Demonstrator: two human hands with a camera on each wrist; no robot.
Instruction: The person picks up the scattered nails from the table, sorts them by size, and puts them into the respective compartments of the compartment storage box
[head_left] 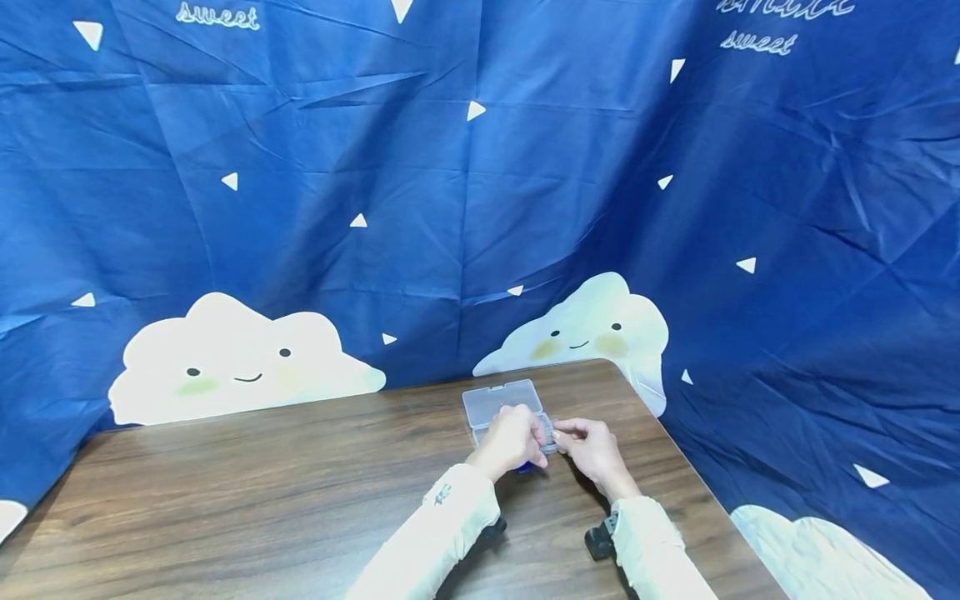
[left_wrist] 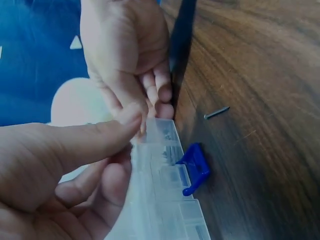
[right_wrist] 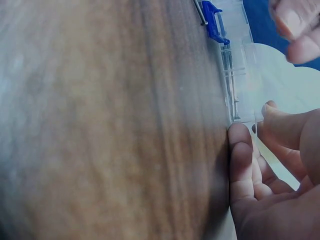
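A clear plastic box (head_left: 502, 402) lies with its lid raised toward the back, its blue latch (left_wrist: 201, 167) hanging at the front side. Thin metal pieces with small heads (right_wrist: 237, 118) show through its wall. The left hand (head_left: 512, 439) hovers over the box, fingers loosely curled, with nothing visible at the tips. At the box's right end, the right hand (head_left: 592, 454) grips the edge between thumb and fingers. One loose screw or nail (left_wrist: 216, 112) lies on the wooden table beside the latch.
The wooden table (head_left: 247, 500) ends at a right edge close beyond the right hand. Behind it hangs a blue cloth (head_left: 315, 167) with white clouds and triangles. Dark wrist cameras (head_left: 600, 540) sit under both pale sleeves (head_left: 435, 533).
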